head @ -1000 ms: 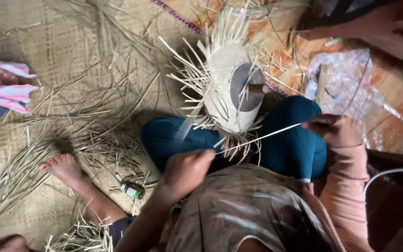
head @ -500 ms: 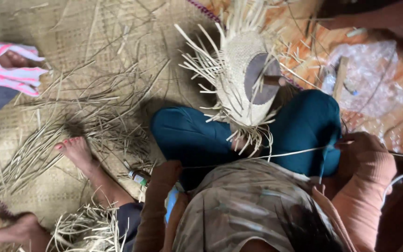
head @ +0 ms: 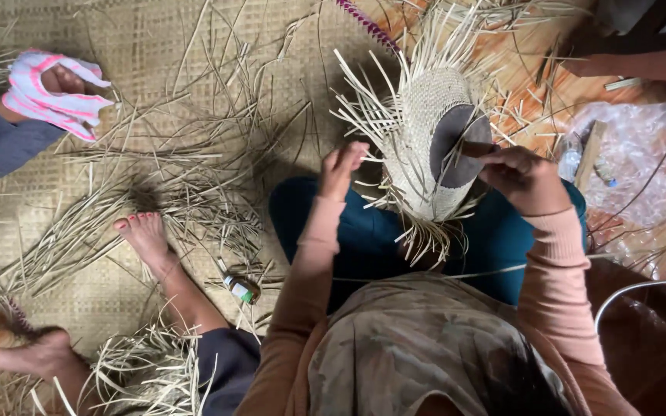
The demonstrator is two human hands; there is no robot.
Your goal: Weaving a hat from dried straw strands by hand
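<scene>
The half-woven straw hat (head: 425, 146) rests on the person's lap, loose strands fanning out around its rim, a dark block (head: 456, 142) set in its crown. The right hand (head: 522, 179) is closed in a grip on a brown tool (head: 475, 149) pressed against the block. The left hand (head: 342, 166) is raised beside the hat's edge, fingers loosely open (whether it pinches a strand I cannot tell). A small bottle (head: 240, 288) lies on the mat (head: 156, 69) among scattered straw (head: 186, 177).
</scene>
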